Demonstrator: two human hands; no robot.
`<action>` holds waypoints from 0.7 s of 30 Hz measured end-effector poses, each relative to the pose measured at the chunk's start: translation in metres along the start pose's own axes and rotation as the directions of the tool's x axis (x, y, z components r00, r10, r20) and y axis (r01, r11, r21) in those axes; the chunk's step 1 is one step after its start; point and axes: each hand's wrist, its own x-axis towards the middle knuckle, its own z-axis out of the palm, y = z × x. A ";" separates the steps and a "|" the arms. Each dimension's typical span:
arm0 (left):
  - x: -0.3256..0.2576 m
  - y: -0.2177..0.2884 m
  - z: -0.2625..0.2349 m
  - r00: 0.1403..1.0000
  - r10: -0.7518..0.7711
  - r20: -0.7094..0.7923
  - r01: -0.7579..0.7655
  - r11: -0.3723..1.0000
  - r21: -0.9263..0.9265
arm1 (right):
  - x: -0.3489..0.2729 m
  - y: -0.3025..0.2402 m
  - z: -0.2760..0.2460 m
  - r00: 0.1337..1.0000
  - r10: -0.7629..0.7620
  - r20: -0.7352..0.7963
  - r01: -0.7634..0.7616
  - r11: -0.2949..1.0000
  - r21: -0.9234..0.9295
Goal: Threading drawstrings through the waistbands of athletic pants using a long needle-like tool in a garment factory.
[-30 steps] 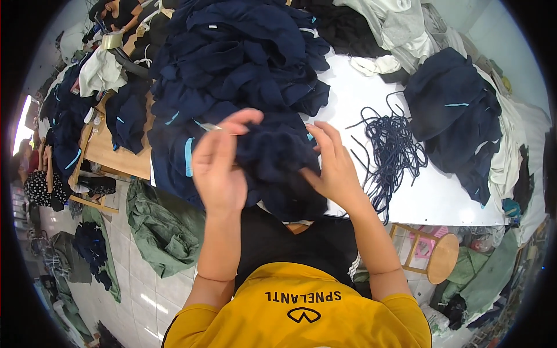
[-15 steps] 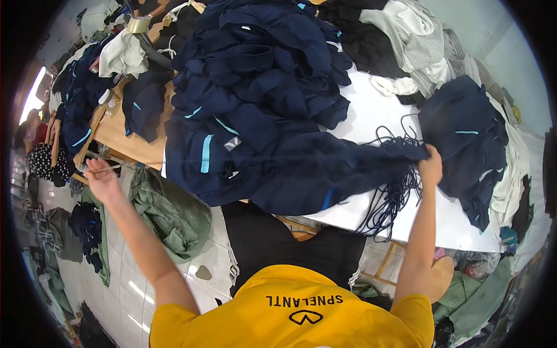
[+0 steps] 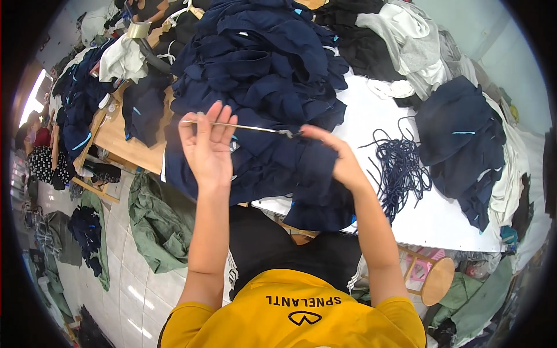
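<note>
My left hand (image 3: 210, 152) grips a thin metal rod (image 3: 255, 127) under the thumb, over the near side of the navy clothing. The rod points right, and a small twisted piece shows at its far end. Beside that end are the fingertips of my right hand (image 3: 339, 159), index finger forward; what they pinch is too dark and small to make out. A navy garment (image 3: 319, 200) lies below the hands and drapes over the table's front edge. To the right of my right hand is a tangled bundle of navy cords (image 3: 401, 174) on the white tabletop (image 3: 458, 217).
A tall heap of navy garments (image 3: 255, 64) fills the table's back middle. More navy clothing (image 3: 461, 139) lies at right, with grey and white fabric (image 3: 406, 37) behind. Green cloth (image 3: 159, 223) sits on the floor at left, a round stool (image 3: 438, 281) at lower right.
My left hand has swung in from the far left with the rod. My right hand has moved left from beside the cords, and the navy garment has bunched toward the middle.
</note>
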 end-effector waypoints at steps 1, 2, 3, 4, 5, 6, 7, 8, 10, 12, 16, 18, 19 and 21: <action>-0.004 -0.003 0.013 1.000 0.010 0.002 -0.010 1.000 -0.013 | 0.001 -0.001 0.007 1.000 0.018 0.026 -0.019 1.000 0.025; -0.008 -0.003 0.021 1.000 0.003 -0.031 -0.004 1.000 -0.006 | -0.001 -0.001 0.011 0.999 0.031 0.035 -0.034 0.995 0.098; -0.010 -0.006 0.024 1.000 -0.001 -0.028 0.000 1.000 -0.006 | -0.003 -0.001 0.013 0.998 0.044 0.046 -0.051 0.984 0.171; -0.012 -0.008 0.026 0.999 -0.013 -0.034 0.013 1.000 -0.004 | -0.006 -0.001 0.012 0.998 0.045 0.042 -0.051 0.984 0.173; -0.013 -0.011 0.029 0.999 -0.027 -0.038 0.027 1.000 -0.005 | -0.008 -0.002 0.010 0.998 0.063 0.024 -0.067 0.973 0.223; -0.015 -0.015 0.029 0.999 -0.041 -0.033 0.041 0.999 -0.009 | -0.010 -0.002 0.008 0.997 0.083 0.008 -0.082 0.959 0.273; -0.017 -0.018 0.028 0.997 -0.066 -0.050 0.065 0.998 -0.024 | -0.011 0.000 0.008 0.996 0.084 0.003 -0.081 0.959 0.273; -0.020 -0.021 0.026 0.994 -0.089 -0.069 0.087 0.996 -0.036 | -0.012 0.002 0.008 0.998 0.070 0.003 -0.068 0.956 0.285; -0.026 -0.028 0.023 0.987 -0.133 -0.085 0.128 0.990 -0.061 | -0.012 0.003 0.008 0.998 0.058 0.002 -0.056 0.953 0.299; -0.032 -0.034 0.024 0.981 -0.164 -0.099 0.157 0.985 -0.074 | -0.011 0.003 0.008 0.990 0.123 -0.070 -0.094 0.940 0.327; -0.036 -0.037 0.026 0.966 -0.237 -0.101 0.228 0.969 -0.092 | -0.015 0.007 0.010 0.991 0.018 -0.130 0.017 0.965 0.262; -0.035 -0.034 0.027 0.965 -0.237 -0.117 0.229 0.971 -0.075 | -0.016 0.008 0.011 0.949 -0.195 -0.249 0.156 0.973 -0.168; -0.034 -0.033 0.026 0.963 -0.235 -0.132 0.229 0.972 -0.059 | -0.017 0.008 0.010 0.949 -0.194 -0.250 0.155 0.974 -0.167; -0.032 -0.027 0.024 0.966 -0.206 -0.154 0.205 0.978 -0.024 | -0.019 0.008 0.007 0.915 -0.275 -0.294 0.197 0.943 -0.268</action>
